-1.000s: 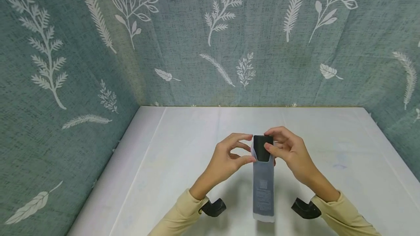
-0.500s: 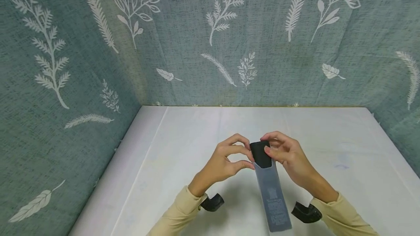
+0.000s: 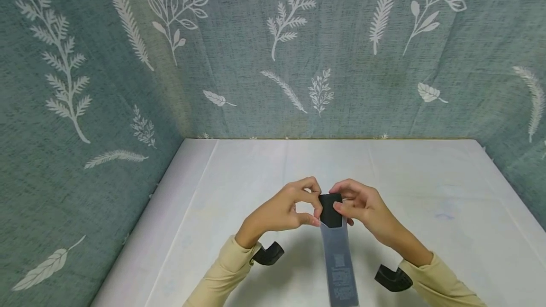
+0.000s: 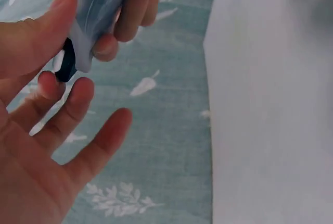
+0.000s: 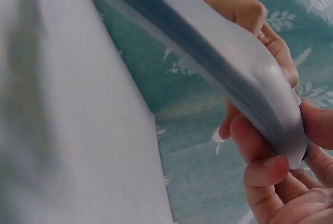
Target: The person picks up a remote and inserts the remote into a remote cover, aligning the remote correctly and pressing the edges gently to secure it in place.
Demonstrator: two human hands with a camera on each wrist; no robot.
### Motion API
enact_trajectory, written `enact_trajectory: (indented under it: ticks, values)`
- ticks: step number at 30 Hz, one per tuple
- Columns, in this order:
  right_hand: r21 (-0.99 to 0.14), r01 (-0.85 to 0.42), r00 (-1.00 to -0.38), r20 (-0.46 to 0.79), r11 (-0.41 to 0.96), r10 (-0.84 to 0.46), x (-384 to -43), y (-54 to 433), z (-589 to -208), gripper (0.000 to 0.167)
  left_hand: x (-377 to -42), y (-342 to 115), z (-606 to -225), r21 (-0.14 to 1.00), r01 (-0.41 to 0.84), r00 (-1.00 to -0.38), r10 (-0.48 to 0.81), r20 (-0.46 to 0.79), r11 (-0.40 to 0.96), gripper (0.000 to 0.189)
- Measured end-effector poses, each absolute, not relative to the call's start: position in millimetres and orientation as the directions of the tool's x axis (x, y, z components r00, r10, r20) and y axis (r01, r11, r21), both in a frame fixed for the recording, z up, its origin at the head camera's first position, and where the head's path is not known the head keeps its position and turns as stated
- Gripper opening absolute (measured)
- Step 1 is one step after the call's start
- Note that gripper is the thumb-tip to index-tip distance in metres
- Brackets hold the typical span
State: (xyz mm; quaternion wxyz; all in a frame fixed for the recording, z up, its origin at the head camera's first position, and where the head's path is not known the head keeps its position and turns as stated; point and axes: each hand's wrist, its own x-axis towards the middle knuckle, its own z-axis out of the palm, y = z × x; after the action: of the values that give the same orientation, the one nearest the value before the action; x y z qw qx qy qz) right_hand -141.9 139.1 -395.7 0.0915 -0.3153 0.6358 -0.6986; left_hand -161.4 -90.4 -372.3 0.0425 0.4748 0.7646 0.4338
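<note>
Flat black piece (image 3: 329,218) at far end of long grey plastic sleeve (image 3: 339,264): right hand (image 3: 361,207) clamped on piece, left hand (image 3: 281,208) pinching left edge. Slack pinch could drop both.

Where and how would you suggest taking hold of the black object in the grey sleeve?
I'd probably pinch the black object front to back, from the right as the right hand does, at its flat end: that part protrudes from the grey sleeve.

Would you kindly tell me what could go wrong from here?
The flat black rectangular object might slip, as the left hand and right hand grip only near the top. The long translucent grey plastic sleeve could swing or bend, since neither hand supports its lower part.
</note>
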Motion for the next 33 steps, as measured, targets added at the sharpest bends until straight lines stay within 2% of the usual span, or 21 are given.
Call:
enact_trajectory:
  ticks: [5,10,14,18,23,33]
  values:
    - [-0.941,-0.3,-0.781,0.335,-0.154,-0.526,-142.4,140.1,-394.2,0.022,-160.5,-88.5,-375.9,0.689,0.706,-0.553,0.735,0.392,0.164,0.02]
    - [-0.944,-0.298,-0.779,0.326,-0.141,-0.536,-147.1,144.5,-392.3,0.022,-155.7,-83.3,-379.6,0.568,0.813,-0.496,0.661,0.562,0.127,0.015]
    - [-0.941,-0.299,-0.756,0.336,-0.161,-0.562,-149.8,145.5,-390.6,0.022,-151.7,-81.1,-382.0,0.521,0.848,-0.47,0.596,0.652,0.098,0.014]
    - [-0.936,-0.319,-0.747,0.346,-0.151,-0.568,-148.4,146.9,-385.7,0.023,-149.2,-80.6,-381.6,0.532,0.84,-0.484,0.594,0.642,0.109,0.014]
    - [-0.944,-0.318,-0.781,0.313,-0.088,-0.54,-146.1,151.2,-377.0,0.023,-147.9,-82.3,-377.9,0.556,0.82,-0.502,0.634,0.587,0.134,0.014]
    - [-0.96,-0.281,-0.845,0.24,0.015,-0.478,-148.5,157.6,-373.3,0.023,-153.2,-82.0,-389.3,0.531,0.835,-0.458,0.713,0.531,0.141,0.015]
